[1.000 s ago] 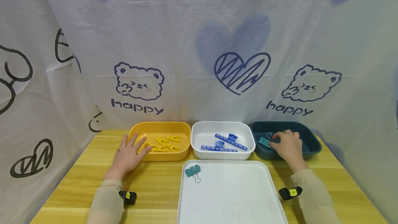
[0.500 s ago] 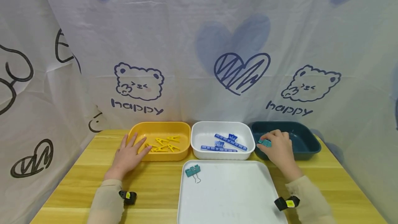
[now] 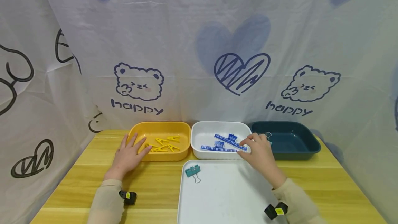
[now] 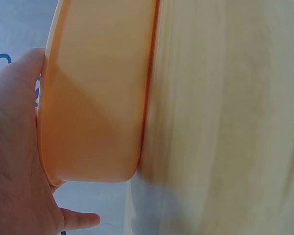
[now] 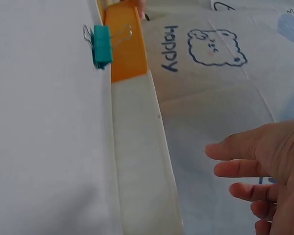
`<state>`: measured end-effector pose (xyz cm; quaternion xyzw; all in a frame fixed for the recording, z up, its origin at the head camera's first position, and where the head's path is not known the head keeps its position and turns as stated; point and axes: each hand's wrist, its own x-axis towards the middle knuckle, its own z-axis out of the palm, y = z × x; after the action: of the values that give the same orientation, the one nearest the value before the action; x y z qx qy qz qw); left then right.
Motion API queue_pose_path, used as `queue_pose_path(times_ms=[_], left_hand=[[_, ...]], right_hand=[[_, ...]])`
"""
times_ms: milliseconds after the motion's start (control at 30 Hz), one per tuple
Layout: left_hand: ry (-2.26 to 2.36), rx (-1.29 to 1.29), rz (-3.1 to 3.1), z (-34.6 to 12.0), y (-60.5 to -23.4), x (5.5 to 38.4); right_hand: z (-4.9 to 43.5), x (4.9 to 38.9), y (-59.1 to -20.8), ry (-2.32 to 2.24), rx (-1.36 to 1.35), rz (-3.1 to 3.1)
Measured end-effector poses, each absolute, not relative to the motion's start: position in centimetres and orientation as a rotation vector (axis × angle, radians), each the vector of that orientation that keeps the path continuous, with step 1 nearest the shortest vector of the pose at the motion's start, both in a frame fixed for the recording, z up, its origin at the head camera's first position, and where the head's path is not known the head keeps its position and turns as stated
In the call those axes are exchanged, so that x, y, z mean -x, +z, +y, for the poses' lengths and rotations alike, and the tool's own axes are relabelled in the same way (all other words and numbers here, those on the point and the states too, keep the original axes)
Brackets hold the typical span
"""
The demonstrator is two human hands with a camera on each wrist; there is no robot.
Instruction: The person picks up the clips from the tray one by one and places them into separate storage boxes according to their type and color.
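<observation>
My left hand (image 3: 128, 156) rests with spread fingers on the left rim of the yellow bin (image 3: 183, 155), where several yellow clothespin-shaped clips (image 3: 161, 141) lie. In the left wrist view the same hand (image 4: 17, 147) lies along the bin's rim. My right hand (image 3: 259, 155) hovers at the right end of the white bin (image 3: 199, 127), close to two blue piano-key ruler clips (image 3: 219, 149). The right wrist view shows that hand (image 5: 274, 171) with extended fingers and nothing between them. Partly behind it, a teal binder clip (image 3: 268, 136) shows in the dark teal bin (image 3: 306, 141).
A white tray (image 3: 227, 196) stands in front of the bins, with another teal binder clip (image 3: 193, 171) in its far left corner. Beneath everything is a wooden table (image 3: 155, 189). A printed cloth (image 3: 186, 44) hangs directly behind the bins.
My right hand has moved left from the dark teal bin to the white bin's right end. The teal binder clip stays in the dark bin. My left hand has not moved.
</observation>
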<state>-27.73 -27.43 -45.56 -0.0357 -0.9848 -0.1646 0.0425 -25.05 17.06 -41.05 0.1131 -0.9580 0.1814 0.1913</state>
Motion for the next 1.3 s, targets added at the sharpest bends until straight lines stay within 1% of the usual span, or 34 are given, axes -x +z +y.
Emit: queue_pose_path(times_ms=[433, 833, 1300], left_hand=[[-0.499, 0.112, -3.012, -27.5, -46.0, 28.0], [-0.479, 0.115, -3.013, -27.6, -46.0, 28.0], [-0.494, 0.111, -3.014, -27.6, -46.1, 28.0]], right_hand=[[13.1, 24.3, -42.0, 0.476, -0.525, -2.67], [10.4, 23.9, -43.4, 0.553, -0.693, -2.716], [8.7, 25.0, -45.3, 0.657, -0.965, -2.848]])
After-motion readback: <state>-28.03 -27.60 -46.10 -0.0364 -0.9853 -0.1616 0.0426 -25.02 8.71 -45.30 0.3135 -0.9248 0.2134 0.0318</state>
